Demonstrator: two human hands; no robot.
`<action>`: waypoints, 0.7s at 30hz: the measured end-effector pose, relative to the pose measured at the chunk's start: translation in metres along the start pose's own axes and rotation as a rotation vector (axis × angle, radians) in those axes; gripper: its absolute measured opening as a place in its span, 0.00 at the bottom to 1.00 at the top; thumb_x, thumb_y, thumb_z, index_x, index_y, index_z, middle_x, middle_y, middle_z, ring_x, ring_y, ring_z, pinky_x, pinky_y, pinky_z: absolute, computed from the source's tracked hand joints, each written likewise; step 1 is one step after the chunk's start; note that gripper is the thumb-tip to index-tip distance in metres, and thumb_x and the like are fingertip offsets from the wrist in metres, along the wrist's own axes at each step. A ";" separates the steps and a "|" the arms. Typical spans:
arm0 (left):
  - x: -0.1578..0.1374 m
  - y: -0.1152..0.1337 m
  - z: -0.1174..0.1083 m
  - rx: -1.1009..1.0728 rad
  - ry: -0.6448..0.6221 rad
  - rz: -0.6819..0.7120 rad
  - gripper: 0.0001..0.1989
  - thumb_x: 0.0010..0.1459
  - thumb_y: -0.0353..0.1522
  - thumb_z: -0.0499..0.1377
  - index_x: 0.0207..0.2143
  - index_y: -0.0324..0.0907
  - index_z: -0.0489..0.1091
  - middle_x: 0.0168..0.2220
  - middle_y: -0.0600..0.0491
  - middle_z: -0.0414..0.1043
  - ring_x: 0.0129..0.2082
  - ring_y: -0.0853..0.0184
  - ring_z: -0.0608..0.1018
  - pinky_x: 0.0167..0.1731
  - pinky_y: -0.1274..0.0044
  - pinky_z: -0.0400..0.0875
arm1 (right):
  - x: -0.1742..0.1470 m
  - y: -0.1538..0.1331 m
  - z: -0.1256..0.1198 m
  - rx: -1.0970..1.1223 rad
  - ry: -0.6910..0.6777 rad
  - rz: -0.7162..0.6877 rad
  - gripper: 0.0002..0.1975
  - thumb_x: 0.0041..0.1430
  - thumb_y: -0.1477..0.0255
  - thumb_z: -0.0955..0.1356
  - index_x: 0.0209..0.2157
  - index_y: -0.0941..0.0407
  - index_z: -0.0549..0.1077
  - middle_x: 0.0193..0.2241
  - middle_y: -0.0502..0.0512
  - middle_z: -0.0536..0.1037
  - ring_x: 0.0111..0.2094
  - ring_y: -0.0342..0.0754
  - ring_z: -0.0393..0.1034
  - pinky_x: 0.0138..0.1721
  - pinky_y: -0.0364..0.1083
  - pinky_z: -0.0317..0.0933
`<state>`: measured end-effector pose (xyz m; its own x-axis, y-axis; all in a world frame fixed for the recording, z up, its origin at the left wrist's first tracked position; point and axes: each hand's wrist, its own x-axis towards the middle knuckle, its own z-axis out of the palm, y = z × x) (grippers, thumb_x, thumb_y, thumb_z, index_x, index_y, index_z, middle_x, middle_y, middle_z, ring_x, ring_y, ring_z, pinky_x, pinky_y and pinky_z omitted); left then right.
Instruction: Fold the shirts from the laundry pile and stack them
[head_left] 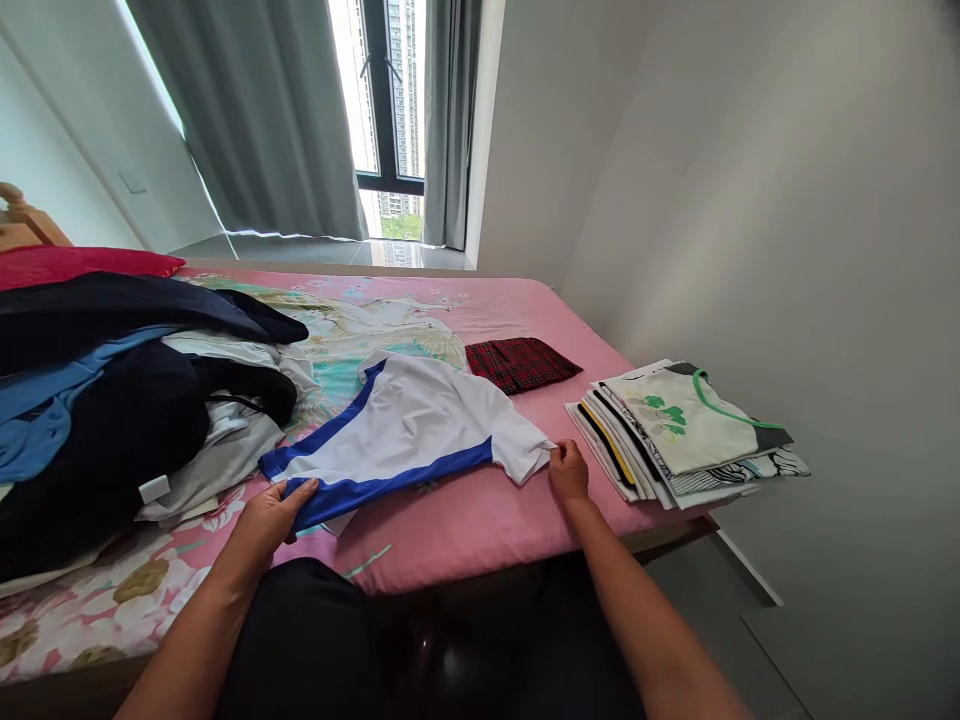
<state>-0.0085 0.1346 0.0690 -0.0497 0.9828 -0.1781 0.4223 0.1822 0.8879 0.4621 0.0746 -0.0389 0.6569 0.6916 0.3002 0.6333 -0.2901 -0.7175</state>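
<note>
A white T-shirt (420, 415) with blue side panels lies spread across the bed in front of me. My left hand (274, 515) is closed on its blue-edged hem at the near left corner, thumb on top. At the other end, my right hand (568, 470) pinches the edge of the white sleeve. Between the hands the near side of the shirt is drawn fairly straight, with loose wrinkles in the middle. Just beyond the shirt lies a folded red plaid garment (521, 364).
A stack of folded clothes (675, 430) sits at the bed's right edge, a green-trimmed shirt on top. Loose dark, blue and white clothes (142, 400) are heaped on the left. Pink bedding (465, 540) covers the bed. Behind are a red pillow (90, 262), grey curtains (262, 120) and a window.
</note>
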 end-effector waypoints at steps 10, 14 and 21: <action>0.000 -0.003 -0.001 -0.012 -0.020 -0.039 0.23 0.40 0.52 0.59 0.24 0.41 0.64 0.14 0.62 0.55 0.13 0.74 0.59 0.11 0.81 0.53 | -0.022 0.004 -0.007 -0.033 0.016 -0.151 0.17 0.49 0.73 0.60 0.43 0.57 0.67 0.45 0.60 0.70 0.46 0.51 0.65 0.45 0.47 0.60; 0.000 -0.003 0.000 0.028 -0.027 -0.035 0.23 0.41 0.52 0.59 0.22 0.42 0.61 0.14 0.62 0.55 0.12 0.74 0.59 0.11 0.81 0.53 | -0.014 -0.006 -0.005 -0.073 -0.094 -0.098 0.21 0.50 0.72 0.61 0.48 0.58 0.66 0.47 0.61 0.70 0.50 0.54 0.62 0.51 0.49 0.55; -0.007 0.012 0.003 0.130 -0.074 -0.105 0.25 0.39 0.54 0.59 0.22 0.41 0.63 0.12 0.61 0.55 0.12 0.73 0.60 0.13 0.79 0.53 | 0.024 -0.011 -0.014 0.021 -0.370 0.204 0.16 0.53 0.59 0.63 0.32 0.57 0.72 0.30 0.58 0.75 0.34 0.51 0.69 0.33 0.44 0.58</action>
<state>-0.0001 0.1300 0.0791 -0.0349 0.9527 -0.3020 0.5322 0.2735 0.8012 0.4760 0.0853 -0.0151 0.5743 0.8135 -0.0921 0.4946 -0.4344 -0.7528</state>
